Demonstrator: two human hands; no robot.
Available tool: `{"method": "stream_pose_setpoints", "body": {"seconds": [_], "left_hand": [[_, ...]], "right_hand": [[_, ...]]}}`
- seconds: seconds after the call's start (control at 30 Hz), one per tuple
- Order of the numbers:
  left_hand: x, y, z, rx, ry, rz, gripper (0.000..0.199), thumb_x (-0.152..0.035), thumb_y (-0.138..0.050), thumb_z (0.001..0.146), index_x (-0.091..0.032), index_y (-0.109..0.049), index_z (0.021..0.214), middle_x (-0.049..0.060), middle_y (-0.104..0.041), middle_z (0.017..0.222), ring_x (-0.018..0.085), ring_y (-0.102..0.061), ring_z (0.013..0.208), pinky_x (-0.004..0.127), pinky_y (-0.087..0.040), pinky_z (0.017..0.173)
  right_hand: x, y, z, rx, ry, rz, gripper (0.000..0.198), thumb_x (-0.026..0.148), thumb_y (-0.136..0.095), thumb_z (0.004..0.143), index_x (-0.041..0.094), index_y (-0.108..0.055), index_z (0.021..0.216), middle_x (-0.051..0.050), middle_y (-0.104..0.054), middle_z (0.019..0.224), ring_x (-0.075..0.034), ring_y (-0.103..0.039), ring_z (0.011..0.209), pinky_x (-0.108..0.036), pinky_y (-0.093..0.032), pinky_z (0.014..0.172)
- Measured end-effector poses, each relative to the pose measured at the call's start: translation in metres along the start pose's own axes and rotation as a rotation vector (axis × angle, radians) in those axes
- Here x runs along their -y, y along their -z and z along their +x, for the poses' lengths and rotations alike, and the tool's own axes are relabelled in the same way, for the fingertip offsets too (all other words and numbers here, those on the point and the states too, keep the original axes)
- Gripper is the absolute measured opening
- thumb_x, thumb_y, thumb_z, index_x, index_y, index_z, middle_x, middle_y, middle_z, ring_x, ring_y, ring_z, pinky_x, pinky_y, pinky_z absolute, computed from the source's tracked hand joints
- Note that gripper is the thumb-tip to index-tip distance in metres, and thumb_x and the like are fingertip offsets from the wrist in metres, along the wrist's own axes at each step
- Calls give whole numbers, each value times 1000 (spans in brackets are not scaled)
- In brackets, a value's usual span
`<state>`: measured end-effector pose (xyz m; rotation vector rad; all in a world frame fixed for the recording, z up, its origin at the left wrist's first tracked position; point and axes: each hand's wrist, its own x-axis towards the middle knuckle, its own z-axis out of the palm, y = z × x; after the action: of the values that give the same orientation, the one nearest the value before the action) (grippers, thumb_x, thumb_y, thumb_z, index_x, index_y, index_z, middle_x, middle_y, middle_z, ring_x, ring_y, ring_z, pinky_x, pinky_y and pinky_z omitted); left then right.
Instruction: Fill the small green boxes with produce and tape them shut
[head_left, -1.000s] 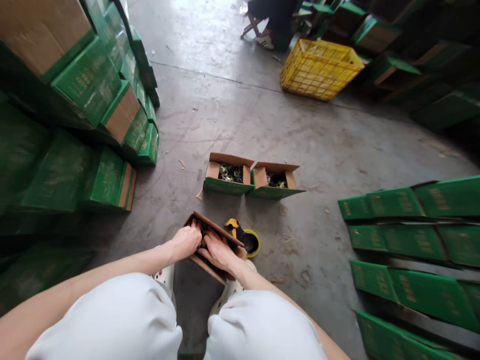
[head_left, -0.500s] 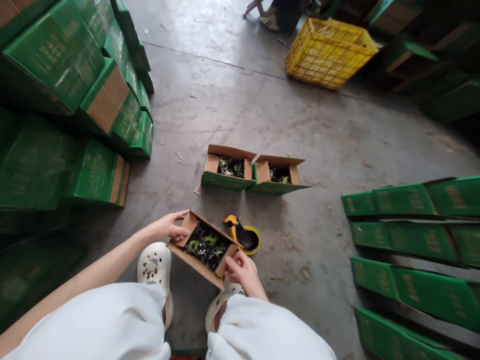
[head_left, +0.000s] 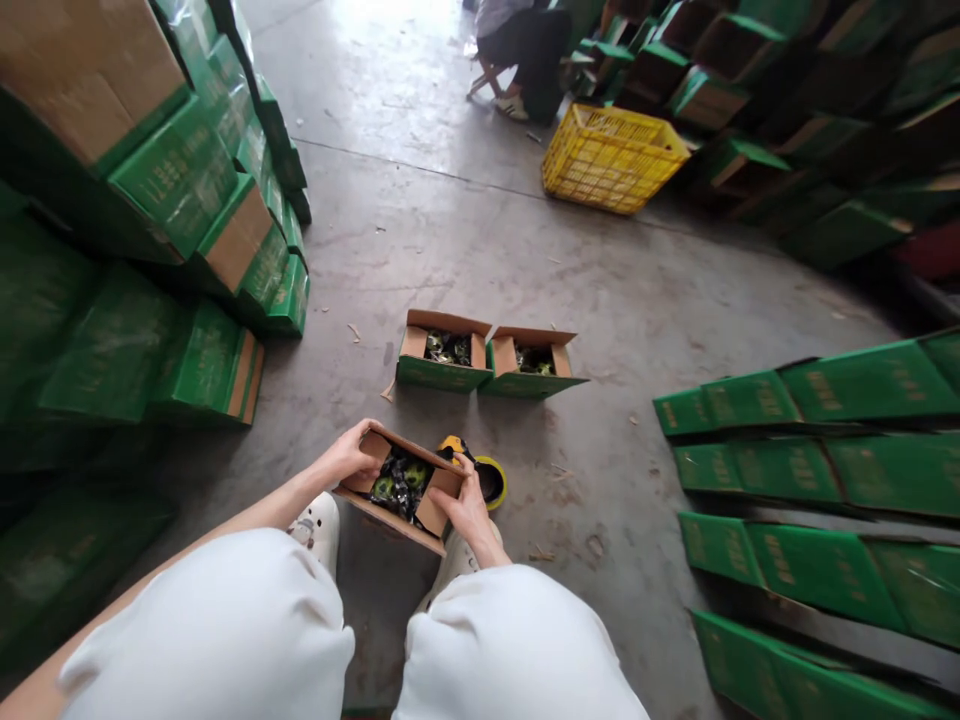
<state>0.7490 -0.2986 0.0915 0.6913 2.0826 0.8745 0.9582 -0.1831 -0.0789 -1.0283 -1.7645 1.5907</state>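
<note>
Between my feet I hold an open cardboard box [head_left: 390, 522], tilted, with dark, shiny plastic-wrapped green things [head_left: 405, 483] inside; their kind I cannot make out. My left hand [head_left: 349, 455] grips its left end, thumb over the short flap. At the right end, my right hand [head_left: 466, 503] has its fingers over the short flap and the rim. Just behind my right hand lies a tape dispenser [head_left: 491, 482] with a yellow roll, partly hidden by the hand and box. Farther out, two green boxes [head_left: 442, 374] [head_left: 534, 384] stand open side by side, holding similar wrapped contents.
Stacked green cartons [head_left: 180, 185] rise on the left. Rows of green cartons [head_left: 847, 385] stand on the right. A yellow plastic crate [head_left: 615, 160] sits farther back, near a seated person [head_left: 517, 60]. More cartons [head_left: 720, 95] pile up behind it.
My right hand has shifted up along the box's right end, its fingers now over the flap and rim. The camera view has tilted up, showing more of the seated person.
</note>
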Motion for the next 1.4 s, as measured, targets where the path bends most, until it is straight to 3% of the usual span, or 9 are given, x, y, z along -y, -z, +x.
{"method": "stream_pose_setpoints", "body": {"seconds": [0.2,0.33,0.5,0.6,0.73,0.93,1.0,1.17,1.4], "left_hand": [[-21,6,-1,64,182,-234,73,-79,-79,67,-28,-58,114,8,-73,124,30,-80,92,32,-62,73],[-13,9,10,94,193,-197,84,-60,-93,59,-27,-56,127,9,-73,124,26,-80,87,28,-61,70],[13,22,13,118,94,-1,94,-49,-90,64,-30,-47,145,11,-65,138,6,-60,47,19,-40,41],[17,26,16,78,33,111,86,-48,-87,66,-25,-53,141,12,-66,133,11,-64,61,19,-40,44],[18,26,19,54,1,168,85,-50,-85,65,-22,-55,140,13,-65,132,17,-67,78,19,-42,48],[23,28,17,54,-14,174,81,-50,-83,69,-26,-54,141,12,-59,141,11,-62,68,17,-40,47],[23,29,17,48,-11,174,80,-50,-83,70,-26,-55,141,12,-59,141,12,-62,70,17,-40,48],[24,29,21,34,-33,138,79,-50,-84,69,-26,-57,139,12,-60,139,15,-64,77,19,-43,51],[21,29,16,47,-11,103,79,-45,-83,68,-24,-58,140,11,-64,135,20,-68,89,23,-48,60]], "right_hand": [[-15,-4,2,131,103,271,59,40,-78,76,26,-65,131,-6,-69,128,-28,-63,119,-42,-52,104],[-7,5,3,197,154,158,54,38,-73,82,25,-66,134,-8,-67,134,-28,-62,124,-43,-47,111],[-1,33,8,431,307,-58,73,27,-58,89,26,-42,161,-10,-50,158,-26,-47,146,-43,-36,122],[2,52,2,566,354,-305,80,29,-54,95,29,-26,169,-11,-28,173,-31,-29,158,-52,-30,125],[23,47,-18,630,514,-551,99,58,-70,90,28,-21,170,-12,-13,176,-42,-7,162,-66,-19,126],[54,18,-2,379,474,-717,52,31,-39,109,20,-47,160,-18,-44,164,-32,-40,153,-62,-19,128],[53,17,3,405,490,-703,56,39,-41,110,22,-42,163,-16,-44,165,-32,-38,154,-62,-17,128],[49,13,-16,467,645,-683,111,78,-65,86,19,-22,170,-23,-19,173,-44,-14,160,-69,-16,125],[59,-4,-5,311,579,-800,66,51,-57,103,33,-40,164,-15,-51,156,-35,-47,138,-54,-39,114]]}}
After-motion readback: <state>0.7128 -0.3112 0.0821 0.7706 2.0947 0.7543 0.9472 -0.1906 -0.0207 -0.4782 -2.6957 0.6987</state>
